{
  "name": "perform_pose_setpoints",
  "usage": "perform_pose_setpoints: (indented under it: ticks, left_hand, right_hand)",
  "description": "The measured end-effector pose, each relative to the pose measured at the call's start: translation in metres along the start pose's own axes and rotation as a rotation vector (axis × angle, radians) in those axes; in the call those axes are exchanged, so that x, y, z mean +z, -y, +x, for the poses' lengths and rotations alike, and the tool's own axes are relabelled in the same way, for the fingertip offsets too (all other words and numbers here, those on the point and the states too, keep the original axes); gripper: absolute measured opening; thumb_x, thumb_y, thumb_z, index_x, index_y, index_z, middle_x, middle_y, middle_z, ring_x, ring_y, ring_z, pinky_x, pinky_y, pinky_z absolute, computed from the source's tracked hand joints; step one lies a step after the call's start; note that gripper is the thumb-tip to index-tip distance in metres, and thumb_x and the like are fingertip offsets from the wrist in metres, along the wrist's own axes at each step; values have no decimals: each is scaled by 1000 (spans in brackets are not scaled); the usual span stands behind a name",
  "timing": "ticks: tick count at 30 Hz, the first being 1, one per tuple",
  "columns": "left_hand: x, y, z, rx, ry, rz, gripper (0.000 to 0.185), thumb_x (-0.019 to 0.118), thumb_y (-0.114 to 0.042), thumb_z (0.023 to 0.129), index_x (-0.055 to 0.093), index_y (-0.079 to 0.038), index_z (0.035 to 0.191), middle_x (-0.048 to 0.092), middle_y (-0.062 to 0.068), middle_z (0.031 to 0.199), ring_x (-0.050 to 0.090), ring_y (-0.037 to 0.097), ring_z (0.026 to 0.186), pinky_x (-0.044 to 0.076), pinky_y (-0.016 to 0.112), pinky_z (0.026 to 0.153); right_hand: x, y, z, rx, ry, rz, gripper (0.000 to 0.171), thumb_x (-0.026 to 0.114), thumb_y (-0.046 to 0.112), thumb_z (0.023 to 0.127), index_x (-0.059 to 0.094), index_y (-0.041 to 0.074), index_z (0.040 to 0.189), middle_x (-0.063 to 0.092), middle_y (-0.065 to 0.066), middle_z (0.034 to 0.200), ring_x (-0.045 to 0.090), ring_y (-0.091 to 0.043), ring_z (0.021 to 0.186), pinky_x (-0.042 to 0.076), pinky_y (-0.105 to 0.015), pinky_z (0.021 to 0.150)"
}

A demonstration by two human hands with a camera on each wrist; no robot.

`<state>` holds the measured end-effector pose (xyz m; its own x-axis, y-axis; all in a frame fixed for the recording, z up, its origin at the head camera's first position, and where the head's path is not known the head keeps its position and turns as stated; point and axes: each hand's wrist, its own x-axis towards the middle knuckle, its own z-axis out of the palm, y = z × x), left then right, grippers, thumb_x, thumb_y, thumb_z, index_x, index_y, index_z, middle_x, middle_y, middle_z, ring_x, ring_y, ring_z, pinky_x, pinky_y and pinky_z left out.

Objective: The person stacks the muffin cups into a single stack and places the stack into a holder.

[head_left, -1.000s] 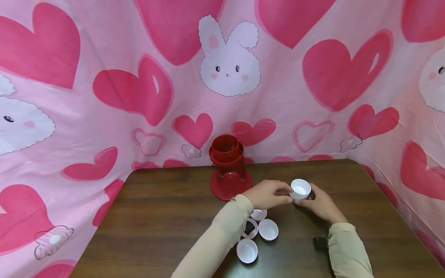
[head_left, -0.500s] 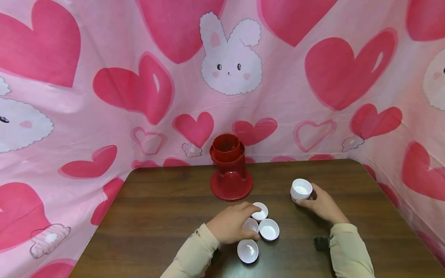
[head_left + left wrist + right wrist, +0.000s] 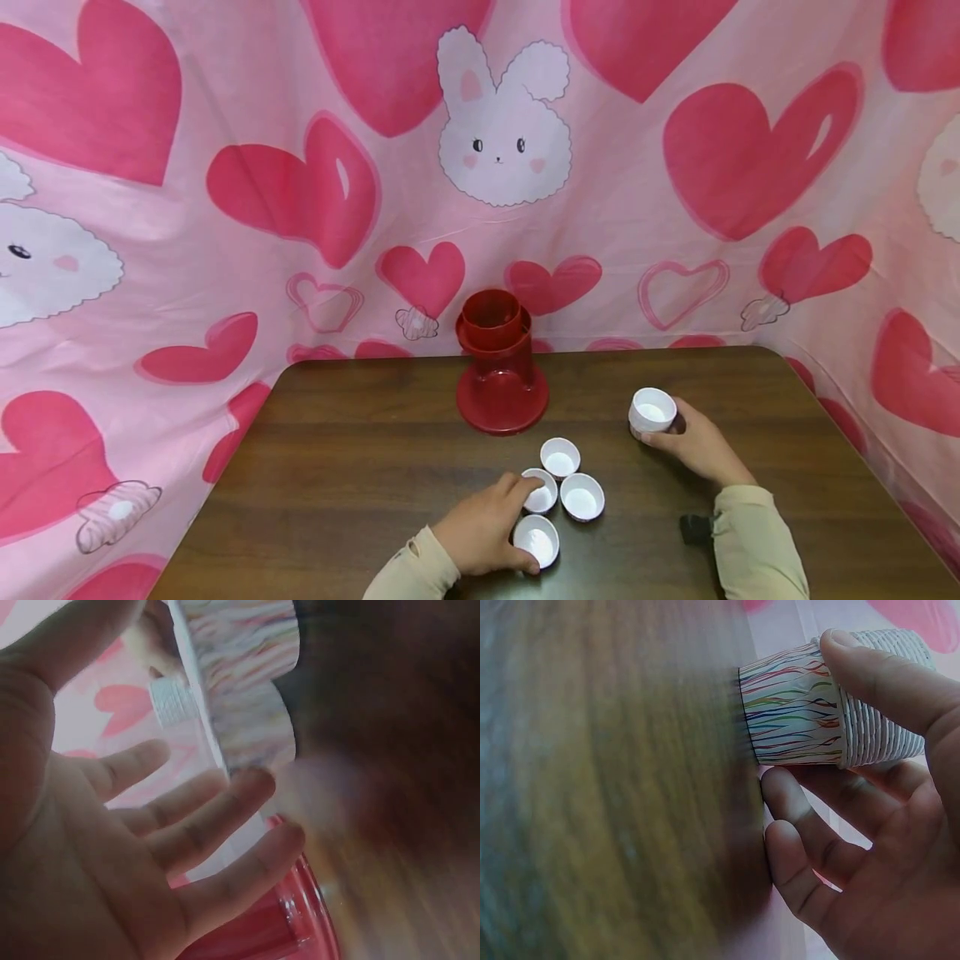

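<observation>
- My right hand [image 3: 693, 446] rests on the wooden table [image 3: 360, 467], toward its right side, and holds a stack of paper cups [image 3: 652, 411] that stands upright on the tabletop.
- In the right wrist view, my thumb [image 3: 889, 675] lies across the ribbed upper band of the stack [image 3: 825, 701] and my other fingers [image 3: 817, 825] curl below it, so this hand is grasping the stack. The lower cup wall carries thin multicoloured wavy lines.
- My left hand [image 3: 480, 529] lies low on the table near its front edge, fingers extended and only loosely bent, not clenched.
- The left fingertips touch the nearest cup [image 3: 536, 540] of a group of four single white cups, and they also reach the cup just behind it [image 3: 541, 491].
- The two other single cups [image 3: 560, 457] [image 3: 581, 497] stand free of the hand, close beside the first two, all four open side up.
- In the left wrist view, my left fingers [image 3: 187, 825] are spread against a striped cup wall [image 3: 240, 682]; the picture is blurred, and I cannot tell whether they grip it.
- A red plastic container [image 3: 498, 367] with a wide base stands at the table's far edge, behind the cup group and well apart from the stack.
- A pink cloth [image 3: 225, 208] with hearts and rabbit faces hangs behind and beside the table.
</observation>
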<state>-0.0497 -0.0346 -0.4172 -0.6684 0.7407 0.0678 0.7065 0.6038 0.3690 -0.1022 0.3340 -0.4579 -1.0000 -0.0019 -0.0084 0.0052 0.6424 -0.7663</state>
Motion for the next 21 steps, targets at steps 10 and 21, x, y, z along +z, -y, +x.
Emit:
perform_pose_setpoints:
  ticks: [10, 21]
  left_hand:
    - [6, -5, 1, -84, -21, 42, 82, 90, -45, 71, 51, -16, 137, 52, 10, 133, 63, 21, 109, 55, 31, 75]
    - [30, -40, -12, -232, -221, 160, 98, 86, -63, 66, 47, -9, 138, 53, 13, 115, 62, 26, 69, 45, 34, 44]
  right_hand:
    - [1, -1, 1, 4, -4, 12, 75, 84, 32, 84, 48, -9, 135, 59, -30, 125, 56, -46, 114, 41, -67, 96]
    - [1, 0, -1, -27, -32, 37, 71, 85, 28, 83, 50, -9, 134, 62, -27, 122, 58, -43, 111, 44, -63, 96]
